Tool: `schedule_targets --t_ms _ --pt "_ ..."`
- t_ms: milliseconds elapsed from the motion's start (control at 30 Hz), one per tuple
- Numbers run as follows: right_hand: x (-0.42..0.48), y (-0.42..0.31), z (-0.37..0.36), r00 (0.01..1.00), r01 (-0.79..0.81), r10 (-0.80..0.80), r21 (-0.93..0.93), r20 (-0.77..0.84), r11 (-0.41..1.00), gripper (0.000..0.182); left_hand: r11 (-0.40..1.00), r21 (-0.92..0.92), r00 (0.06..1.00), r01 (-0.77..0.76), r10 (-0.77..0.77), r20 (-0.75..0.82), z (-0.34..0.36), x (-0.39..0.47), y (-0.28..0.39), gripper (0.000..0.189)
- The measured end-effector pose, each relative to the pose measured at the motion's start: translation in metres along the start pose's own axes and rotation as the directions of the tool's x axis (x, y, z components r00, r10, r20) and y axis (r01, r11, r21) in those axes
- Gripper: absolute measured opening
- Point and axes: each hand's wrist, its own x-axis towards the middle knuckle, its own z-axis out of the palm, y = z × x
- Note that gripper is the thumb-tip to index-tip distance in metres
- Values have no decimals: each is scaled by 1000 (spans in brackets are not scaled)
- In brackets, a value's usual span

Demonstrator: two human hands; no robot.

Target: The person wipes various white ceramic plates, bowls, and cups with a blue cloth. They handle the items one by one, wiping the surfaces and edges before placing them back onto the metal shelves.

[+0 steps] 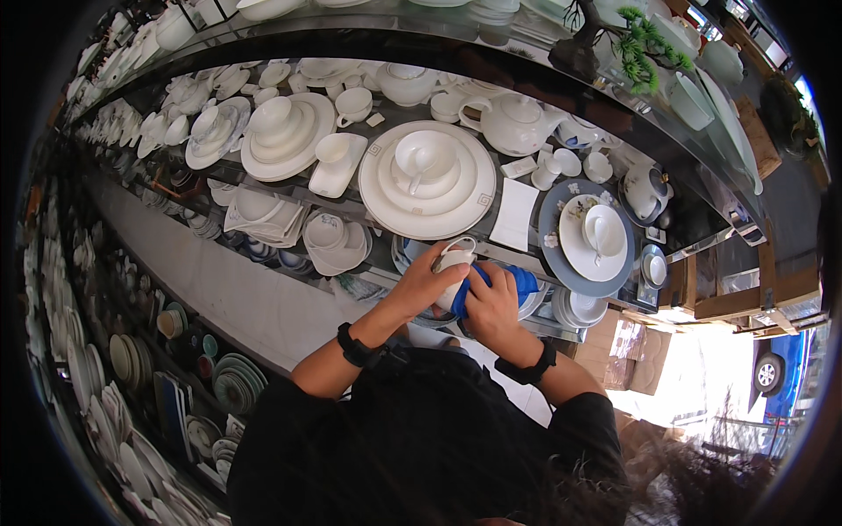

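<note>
My left hand (426, 279) grips a small white ceramic vessel (450, 289) with a looped handle at its top end. The vessel lies tilted between my hands, partly covered by fingers, so whether it is a jug or a small pot is unclear. Pressed to its side by my right hand (495, 306) is a blue cloth (523, 281), bunched up and sticking out past the knuckles. Just beyond my hands, a large white dinner plate (375, 191) carries smaller plates, a bowl (427, 148) and a spoon. A white rectangular dish (514, 214) lies near my right hand.
Glass shelves run across in front, with a dark upper shelf edge (368, 56) overhead. A white teapot (516, 121) and a blue-grey plate (549, 243) stand close by. Stacked green plates (238, 381) fill shelving behind at left. Cardboard boxes (631, 348) sit at right.
</note>
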Motion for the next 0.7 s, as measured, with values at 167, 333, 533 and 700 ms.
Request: schedule_targets --t_ms 167,333,533,700 --pt "0 -12 11 951 -257 307 508 -16 822 44 706 468 817 -532 572 66 -4 -8 -2 61" --pt "-17 -2 -2 758 -621 364 769 542 148 38 629 469 778 -619 574 257 -15 -13 11 79" --pt "-37 22 -33 723 -491 452 848 523 -199 61 927 -109 919 -360 372 132 -44 -14 -23 89" --pt "-14 18 -35 653 -553 707 809 272 199 55 945 -299 951 -130 205 233 -36 -19 -23 84"
